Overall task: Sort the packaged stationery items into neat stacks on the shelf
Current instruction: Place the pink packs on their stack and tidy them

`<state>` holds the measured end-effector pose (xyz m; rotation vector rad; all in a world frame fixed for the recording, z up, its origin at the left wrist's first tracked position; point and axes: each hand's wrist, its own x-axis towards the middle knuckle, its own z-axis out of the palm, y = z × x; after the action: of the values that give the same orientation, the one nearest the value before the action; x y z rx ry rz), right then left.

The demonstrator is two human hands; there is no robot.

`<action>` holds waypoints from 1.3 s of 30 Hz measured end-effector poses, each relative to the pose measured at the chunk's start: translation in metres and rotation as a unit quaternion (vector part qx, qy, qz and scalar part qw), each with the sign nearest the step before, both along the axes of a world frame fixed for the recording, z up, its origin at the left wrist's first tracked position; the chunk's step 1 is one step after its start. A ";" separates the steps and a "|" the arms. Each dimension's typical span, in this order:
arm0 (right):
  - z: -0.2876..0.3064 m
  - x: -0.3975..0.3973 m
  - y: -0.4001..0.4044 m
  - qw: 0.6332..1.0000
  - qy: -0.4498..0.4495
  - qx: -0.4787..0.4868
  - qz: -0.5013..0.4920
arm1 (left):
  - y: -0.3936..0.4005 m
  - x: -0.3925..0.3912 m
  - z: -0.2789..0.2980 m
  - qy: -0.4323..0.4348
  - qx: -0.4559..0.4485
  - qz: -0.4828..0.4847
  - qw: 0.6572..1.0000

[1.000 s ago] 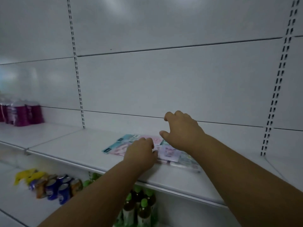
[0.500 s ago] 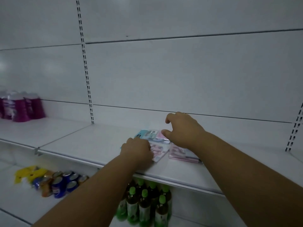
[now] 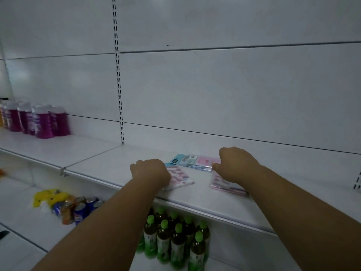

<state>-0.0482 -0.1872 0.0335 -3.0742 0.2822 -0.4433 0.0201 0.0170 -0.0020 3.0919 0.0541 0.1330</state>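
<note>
Head view: left hand (image 3: 151, 172) pressing pink pack (image 3: 180, 178), fingers curled; right hand (image 3: 237, 165) pinching rear stack (image 3: 192, 162); shelf (image 3: 109, 163).

light: pretty dim, flat, greyish overall
glare: soft sheen on the back panel (image 3: 214, 85), upper left
shadows: faint
blur: purple bottles (image 3: 37, 122) look smeared
distortion: wide-angle bend at edges

A shop aisle is showing here: white metal shelving (image 3: 195, 200) with slotted uprights (image 3: 118, 75) is carrying rows of green-capped bottles (image 3: 175, 241), drink cans (image 3: 78, 209) and purple bottles (image 3: 39, 122) as stock.
</note>
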 end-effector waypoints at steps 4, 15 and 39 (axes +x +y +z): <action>-0.015 0.001 -0.021 0.999 0.037 0.013 -0.036 | -0.008 0.005 0.000 0.012 -0.114 0.032 0.993; -0.041 0.002 -0.035 0.979 0.097 0.045 -0.176 | 0.003 0.006 0.008 -0.053 -0.641 0.005 0.766; -0.014 -0.109 -0.124 0.842 -0.317 0.426 -0.095 | -0.122 -0.114 0.025 0.116 -0.764 -0.266 0.576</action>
<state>-0.1573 -0.3111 0.0190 -1.9117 0.5628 -0.9782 -0.0941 -0.1047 0.0232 1.2242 -0.4755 -0.2394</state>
